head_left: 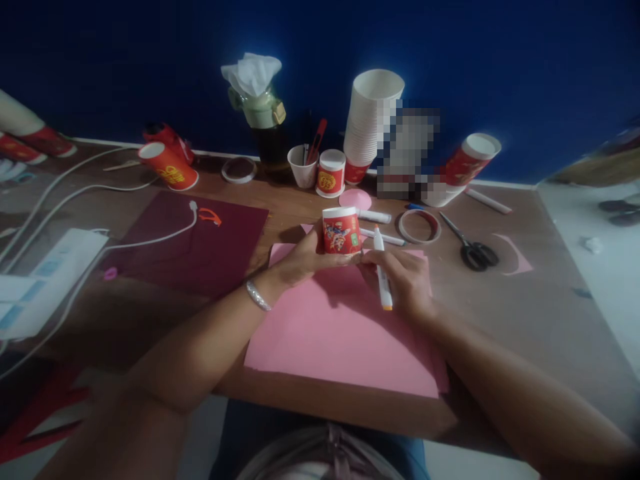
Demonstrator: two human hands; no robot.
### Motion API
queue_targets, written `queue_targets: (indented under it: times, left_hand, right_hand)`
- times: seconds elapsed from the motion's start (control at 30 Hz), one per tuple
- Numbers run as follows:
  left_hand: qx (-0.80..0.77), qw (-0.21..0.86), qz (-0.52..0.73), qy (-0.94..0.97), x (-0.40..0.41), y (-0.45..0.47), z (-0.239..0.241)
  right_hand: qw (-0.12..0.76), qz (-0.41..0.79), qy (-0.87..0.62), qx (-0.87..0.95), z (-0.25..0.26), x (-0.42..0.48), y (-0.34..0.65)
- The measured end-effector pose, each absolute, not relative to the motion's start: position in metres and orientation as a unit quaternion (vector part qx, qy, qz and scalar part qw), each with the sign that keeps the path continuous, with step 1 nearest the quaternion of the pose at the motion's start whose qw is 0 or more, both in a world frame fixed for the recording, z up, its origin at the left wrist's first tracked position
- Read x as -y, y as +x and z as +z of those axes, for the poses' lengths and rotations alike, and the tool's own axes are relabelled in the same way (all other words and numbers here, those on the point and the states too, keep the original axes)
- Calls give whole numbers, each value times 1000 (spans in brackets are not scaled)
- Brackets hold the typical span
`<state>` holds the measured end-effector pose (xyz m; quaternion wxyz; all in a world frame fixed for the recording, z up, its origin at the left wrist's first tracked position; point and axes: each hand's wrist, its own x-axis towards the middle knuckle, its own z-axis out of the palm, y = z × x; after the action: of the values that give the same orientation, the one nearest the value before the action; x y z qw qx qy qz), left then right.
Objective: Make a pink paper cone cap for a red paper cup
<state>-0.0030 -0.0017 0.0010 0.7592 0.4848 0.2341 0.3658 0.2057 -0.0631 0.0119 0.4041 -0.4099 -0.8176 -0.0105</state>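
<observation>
My left hand point(305, 259), with a silver bracelet at the wrist, is closed around the lower part of a red printed paper cup point(341, 233) with a white rim. My right hand point(407, 277) grips a white marker point(384, 287) with orange ends, its fingers close to the cup's lower right side. Both hands are over a stack of pink paper point(340, 333) on the wooden table. Just beyond the cup lie a round pink paper piece point(355, 199) and white markers point(375, 217).
Tape point(419, 225) and black-handled scissors point(477, 253) lie right. Behind stand stacked paper cups point(375, 100), a cup of tools point(303, 167) and a jar with tissue point(257, 107). Left are a dark red sheet point(200, 260), white cables point(150, 241) and a power strip point(55, 280).
</observation>
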Motion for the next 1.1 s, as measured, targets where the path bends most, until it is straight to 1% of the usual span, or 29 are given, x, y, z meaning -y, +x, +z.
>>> queue_targets:
  times: [0.3, 0.53, 0.73, 0.83, 0.97, 1.1]
  left_hand:
    - [-255, 723, 377, 520, 8, -3, 2]
    - [-249, 718, 397, 515, 9, -1, 5]
    - [-303, 694, 415, 505, 10, 2, 7]
    - [-281, 691, 420, 517, 10, 2, 8]
    - [-242, 686, 419, 544, 8, -2, 1]
    - [-251, 715, 401, 515, 7, -6, -8]
  right_hand:
    - [399, 29, -413, 818, 16, 65, 206]
    - [432, 67, -425, 792, 13, 60, 206]
    - [443, 127, -425, 779, 4, 57, 207]
    - [446, 136, -430, 773, 4, 56, 206]
    - [433, 138, -490, 744, 9, 56, 208]
    - [442, 141, -543, 700, 8, 52, 212]
